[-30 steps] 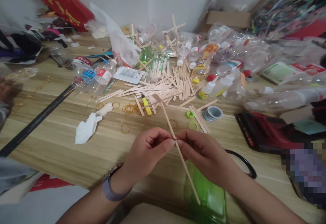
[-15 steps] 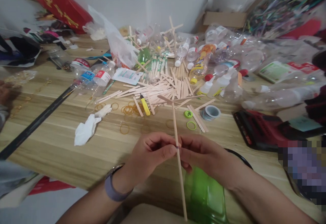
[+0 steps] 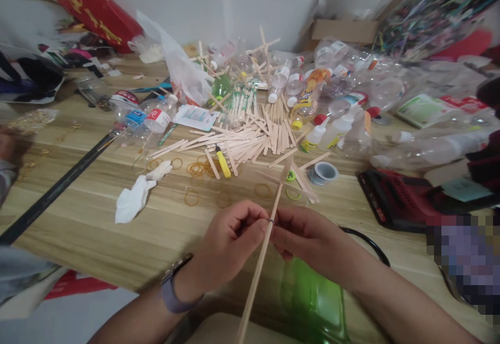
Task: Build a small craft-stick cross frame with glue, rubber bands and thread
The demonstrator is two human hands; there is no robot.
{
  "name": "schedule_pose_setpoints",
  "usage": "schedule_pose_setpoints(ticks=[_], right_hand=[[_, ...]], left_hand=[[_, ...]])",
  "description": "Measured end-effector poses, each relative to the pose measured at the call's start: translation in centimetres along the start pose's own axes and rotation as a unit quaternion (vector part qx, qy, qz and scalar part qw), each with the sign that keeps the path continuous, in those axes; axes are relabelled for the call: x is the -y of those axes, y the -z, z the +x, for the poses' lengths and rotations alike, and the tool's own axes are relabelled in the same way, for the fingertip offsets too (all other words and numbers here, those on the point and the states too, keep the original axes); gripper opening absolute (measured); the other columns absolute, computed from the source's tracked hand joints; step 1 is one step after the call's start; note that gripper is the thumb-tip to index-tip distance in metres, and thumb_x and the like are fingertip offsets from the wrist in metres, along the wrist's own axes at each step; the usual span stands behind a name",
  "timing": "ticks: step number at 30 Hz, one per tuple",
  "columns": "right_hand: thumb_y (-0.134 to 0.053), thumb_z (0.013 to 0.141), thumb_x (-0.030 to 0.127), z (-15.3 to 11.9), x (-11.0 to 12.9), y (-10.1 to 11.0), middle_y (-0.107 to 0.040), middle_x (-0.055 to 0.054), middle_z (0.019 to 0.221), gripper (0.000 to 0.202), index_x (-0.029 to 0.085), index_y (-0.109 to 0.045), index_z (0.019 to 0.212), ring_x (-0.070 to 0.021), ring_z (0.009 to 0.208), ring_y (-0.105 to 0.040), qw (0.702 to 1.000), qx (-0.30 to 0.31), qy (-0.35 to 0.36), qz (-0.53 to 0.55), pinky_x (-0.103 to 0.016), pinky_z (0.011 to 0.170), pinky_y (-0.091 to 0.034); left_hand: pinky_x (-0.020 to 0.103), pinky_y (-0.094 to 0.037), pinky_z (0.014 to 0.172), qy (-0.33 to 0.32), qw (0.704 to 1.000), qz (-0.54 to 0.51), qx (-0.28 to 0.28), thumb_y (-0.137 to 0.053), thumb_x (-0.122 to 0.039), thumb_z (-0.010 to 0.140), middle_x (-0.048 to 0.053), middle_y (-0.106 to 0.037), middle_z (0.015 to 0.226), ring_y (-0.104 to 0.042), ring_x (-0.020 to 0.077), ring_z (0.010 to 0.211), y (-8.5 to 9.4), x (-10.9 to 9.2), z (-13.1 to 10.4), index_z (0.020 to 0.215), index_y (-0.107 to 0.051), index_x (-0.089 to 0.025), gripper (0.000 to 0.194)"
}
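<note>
My left hand (image 3: pixel 236 247) and my right hand (image 3: pixel 310 237) meet over the table's near edge, fingers closed around a long thin wooden stick (image 3: pixel 255 276). A small dark band circles the stick between my fingertips; its material is too small to tell. Crossed flat craft sticks (image 3: pixel 282 180), blurred by motion, form a propeller shape at the stick's far end. Below my right hand lies a green plastic bottle (image 3: pixel 318 297), partly hidden by the hand. Beyond the propeller are a green cap (image 3: pixel 291 175) and a spool of grey wire (image 3: pixel 323 172).
A heap of craft sticks (image 3: pixel 250 140) spreads mid-table, with a yellow-handled tool (image 3: pixel 222 162) and rubber bands (image 3: pixel 201 167) before it. Plastic bottles (image 3: pixel 433 146) crowd the back and right. A red-black power tool (image 3: pixel 394 198) lies right. Another person's hand (image 3: pixel 5 143) shows far left.
The stick has swung: its near end moved left and its far end right and closer. The propeller's blades have turned. Both hands keep nearly the same place.
</note>
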State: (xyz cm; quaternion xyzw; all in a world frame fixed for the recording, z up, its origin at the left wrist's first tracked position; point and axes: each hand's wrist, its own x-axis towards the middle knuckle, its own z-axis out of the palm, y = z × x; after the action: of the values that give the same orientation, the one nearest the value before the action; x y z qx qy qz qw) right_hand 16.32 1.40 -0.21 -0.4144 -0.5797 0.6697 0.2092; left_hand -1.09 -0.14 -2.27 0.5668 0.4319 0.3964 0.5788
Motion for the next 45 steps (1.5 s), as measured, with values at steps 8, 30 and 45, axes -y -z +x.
schedule_pose_setpoints(ticks=[8, 30, 45], right_hand=[[-0.062, 0.084, 0.047, 0.0, 0.1, 0.3, -0.054, 0.001, 0.076, 0.034, 0.017, -0.064, 0.098, -0.0093, 0.061, -0.046, 0.995, -0.053, 0.005, 0.086, -0.025, 0.057, -0.035], [-0.055, 0.088, 0.016, -0.2, -0.3, -0.2, -0.062, -0.001, 0.072, 0.012, 0.02, -0.066, 0.091, -0.0121, 0.06, -0.057, 0.87, -0.256, 0.242, -0.346, -0.023, 0.055, -0.045], [-0.049, 0.096, 0.016, -0.4, -0.6, 0.9, -0.07, -0.005, 0.093, 0.025, 0.024, -0.065, 0.112, -0.0148, 0.083, -0.069, 0.828, -0.161, 0.331, -0.424, -0.024, 0.072, -0.057]], left_hand=[[0.02, -0.031, 0.051, -0.046, 0.994, 0.098, -0.022, -0.052, -0.028, 0.093, -0.007, -0.047, 0.061, -0.041, 0.0094, 0.055, -0.1, 0.5, -0.3, 0.08, -0.058, -0.019, 0.016], [0.022, -0.026, 0.047, 0.067, 0.996, -0.054, -0.023, -0.053, -0.032, 0.086, -0.009, -0.036, 0.057, -0.029, 0.0088, 0.049, -0.6, -0.1, 0.7, 0.075, -0.052, -0.02, 0.017], [0.021, -0.023, 0.046, 0.093, 0.993, -0.076, 0.0, -0.059, -0.039, 0.083, -0.009, -0.036, 0.056, -0.027, 0.0078, 0.049, -0.5, -0.2, 0.7, 0.074, -0.052, -0.019, 0.022]])
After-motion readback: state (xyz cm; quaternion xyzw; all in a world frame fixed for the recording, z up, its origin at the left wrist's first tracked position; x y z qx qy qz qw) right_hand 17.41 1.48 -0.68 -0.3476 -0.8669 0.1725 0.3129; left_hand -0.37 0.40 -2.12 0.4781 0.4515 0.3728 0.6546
